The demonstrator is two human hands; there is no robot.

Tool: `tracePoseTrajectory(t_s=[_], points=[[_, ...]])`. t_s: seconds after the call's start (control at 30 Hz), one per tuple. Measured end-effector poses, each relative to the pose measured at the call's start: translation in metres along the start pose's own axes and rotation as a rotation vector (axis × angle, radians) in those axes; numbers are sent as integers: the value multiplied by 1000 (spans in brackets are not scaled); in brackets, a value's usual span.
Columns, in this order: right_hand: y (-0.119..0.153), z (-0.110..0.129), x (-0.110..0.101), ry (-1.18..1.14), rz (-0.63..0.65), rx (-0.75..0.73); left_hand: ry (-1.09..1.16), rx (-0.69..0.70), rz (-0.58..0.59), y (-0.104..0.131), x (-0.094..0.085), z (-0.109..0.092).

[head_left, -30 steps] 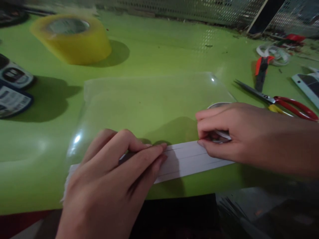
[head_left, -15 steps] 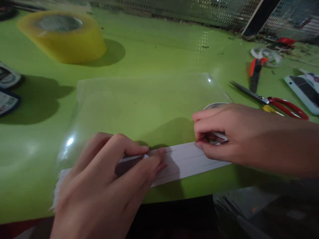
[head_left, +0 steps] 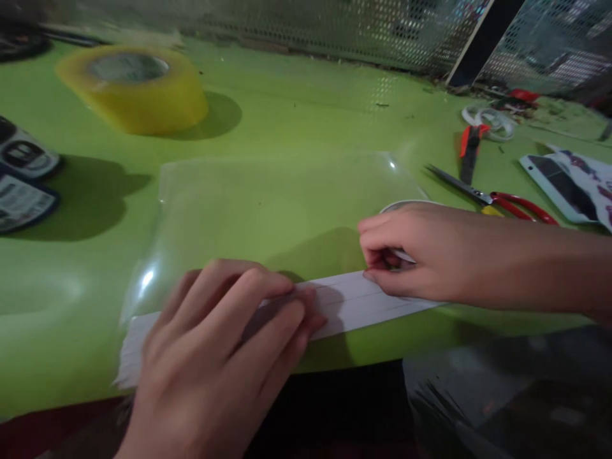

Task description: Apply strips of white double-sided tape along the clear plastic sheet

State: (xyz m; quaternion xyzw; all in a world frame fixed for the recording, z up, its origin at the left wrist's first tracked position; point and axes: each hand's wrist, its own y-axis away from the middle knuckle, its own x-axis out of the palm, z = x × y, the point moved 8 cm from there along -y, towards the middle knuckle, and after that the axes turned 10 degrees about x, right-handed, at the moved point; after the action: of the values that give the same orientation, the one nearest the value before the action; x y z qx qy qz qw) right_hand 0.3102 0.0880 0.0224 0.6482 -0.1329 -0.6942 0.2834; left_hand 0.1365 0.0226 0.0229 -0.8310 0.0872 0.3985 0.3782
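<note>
A white strip (head_left: 347, 303) with lines along its length and a ragged left end lies across the lower edge of a clear plastic sheet (head_left: 268, 191). My left hand (head_left: 224, 338) bends over the strip's middle, thumb and forefinger pinched together at it and covering part of it. Further right, my right hand (head_left: 406, 255) is closed with its fingertips at the strip's upper edge. A white ring-shaped roll (head_left: 406, 204) shows behind and within the right hand's grip; most of it is hidden by the fingers.
A wide roll of yellowish clear tape (head_left: 143, 95) stands at the back left, with dark labelled containers (head_left: 26, 182) at the left edge. Right of the sheet lie red-handled scissors (head_left: 482, 194), an orange-handled cutter (head_left: 471, 150), white loops (head_left: 490, 121) and a phone (head_left: 559, 188).
The view has shifted slightly, so the tools on the right appear further left and the tape roll lower. Both hands keep nearly the same places on the strip.
</note>
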Motion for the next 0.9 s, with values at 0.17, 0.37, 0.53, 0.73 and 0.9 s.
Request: tracePoseTrajectory(t_s=[0.17,0.37,0.53,0.73,0.9], points=[[-2,3,1,-5,44,11,-123,217,144,-5,12,-34],[3,-2,-6,58,-41,47,-263,205,36,-4,19,-55],[12,-3,-9,76,-83,49,-282,148,-14,-4,18,-53],[22,-6,-8,-4,-107,20,-246,122,32,-1,17,-45],[25,-5,-9,50,-137,60,-253,114,74,1,11,-35]])
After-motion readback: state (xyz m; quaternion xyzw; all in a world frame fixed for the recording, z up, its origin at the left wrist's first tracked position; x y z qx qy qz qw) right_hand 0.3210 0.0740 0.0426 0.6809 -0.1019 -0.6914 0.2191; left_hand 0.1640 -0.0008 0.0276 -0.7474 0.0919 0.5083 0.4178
